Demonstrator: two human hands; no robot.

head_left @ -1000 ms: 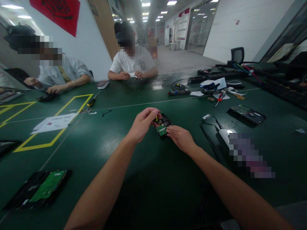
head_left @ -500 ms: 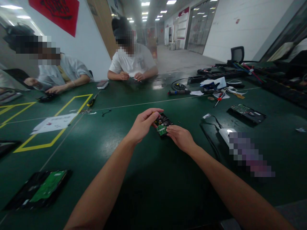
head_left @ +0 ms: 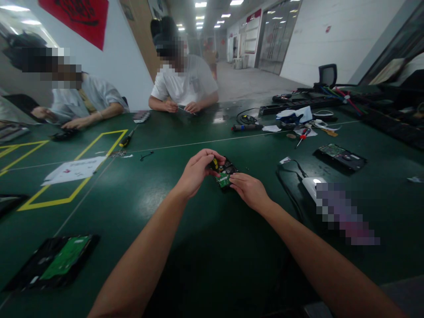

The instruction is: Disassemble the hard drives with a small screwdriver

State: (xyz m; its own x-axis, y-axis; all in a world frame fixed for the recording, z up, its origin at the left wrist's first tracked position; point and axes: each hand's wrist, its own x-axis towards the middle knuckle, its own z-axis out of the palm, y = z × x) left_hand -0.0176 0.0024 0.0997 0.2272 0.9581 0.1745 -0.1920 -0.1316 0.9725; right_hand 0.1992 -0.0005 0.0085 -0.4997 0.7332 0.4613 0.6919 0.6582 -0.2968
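Note:
A small hard drive (head_left: 224,180) with a green circuit board and a black body lies on the table in front of me. My left hand (head_left: 198,171) is closed around the black and yellow handle of a screwdriver (head_left: 215,164), held over the drive's left side. The screwdriver's tip is hidden from view. With fingers pressed together, my right hand (head_left: 248,189) grips the drive's right edge near the green board.
More hard drives lie at the left front (head_left: 68,258) and at the right (head_left: 341,158). A white device (head_left: 311,185) with a cable is right of my forearm. A red screwdriver (head_left: 303,138) lies farther back. Two people (head_left: 188,84) work across the green table (head_left: 159,229).
My left fingers have shifted around the screwdriver, and more of its yellow and black handle shows now. The drive and my right hand stay in place.

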